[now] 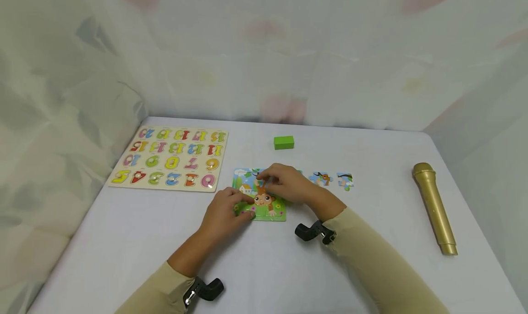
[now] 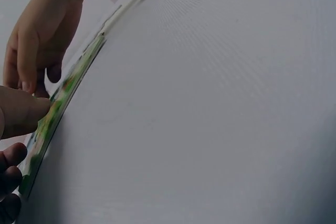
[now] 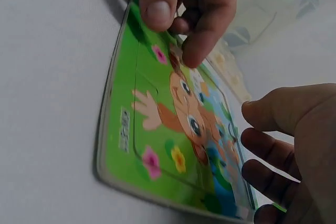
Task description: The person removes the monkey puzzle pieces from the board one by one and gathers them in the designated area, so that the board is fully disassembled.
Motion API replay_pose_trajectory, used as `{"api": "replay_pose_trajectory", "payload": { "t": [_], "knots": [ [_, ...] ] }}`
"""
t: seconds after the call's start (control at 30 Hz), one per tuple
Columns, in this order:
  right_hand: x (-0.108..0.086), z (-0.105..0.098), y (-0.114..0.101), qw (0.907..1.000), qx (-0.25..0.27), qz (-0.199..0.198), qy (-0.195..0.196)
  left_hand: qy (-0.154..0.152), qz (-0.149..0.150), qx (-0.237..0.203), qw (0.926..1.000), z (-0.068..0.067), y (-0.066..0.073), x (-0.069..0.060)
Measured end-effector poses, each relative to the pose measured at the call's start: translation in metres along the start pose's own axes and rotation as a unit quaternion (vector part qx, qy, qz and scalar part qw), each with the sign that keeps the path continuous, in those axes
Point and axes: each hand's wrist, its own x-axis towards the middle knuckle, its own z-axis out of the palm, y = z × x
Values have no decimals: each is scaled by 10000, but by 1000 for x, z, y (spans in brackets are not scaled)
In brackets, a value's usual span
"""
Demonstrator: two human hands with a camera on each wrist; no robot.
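Observation:
A jigsaw puzzle (image 1: 270, 213) with a monkey on green and blue lies flat on the table, its frame also filling the middle of the right wrist view. My left hand (image 1: 224, 213) rests at its left side, thumb and index finger stretched over the board. Over the upper right part of the puzzle bends my right hand (image 1: 288, 184), fingertips down at the surface, hiding that area. Nothing shows pinched between the right thumb and fingers (image 3: 265, 145). Two loose puzzle pieces, one with a brown animal (image 1: 321, 178) and one with a branch (image 1: 345, 180), lie to the right.
A wooden number board (image 1: 165, 169) lies at the left, near the puzzle. Behind the puzzle sits a green block (image 1: 283, 142). A gold microphone (image 1: 435, 208) lies at the right of the white table (image 1: 264, 268). Cloth walls (image 1: 288, 52) rise behind and beside it.

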Motion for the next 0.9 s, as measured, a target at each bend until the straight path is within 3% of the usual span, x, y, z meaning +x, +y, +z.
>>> {"api": "replay_pose_trajectory", "payload": {
  "t": [0.3, 0.9],
  "knots": [
    [14, 8, -3, 9990, -345, 176, -241, 17, 221, 177, 9996, 2, 3, 2],
    [18, 6, -5, 9965, -383, 680, -309, 14, 15, 306, 9995, 2, 3, 2]
  ]
}}
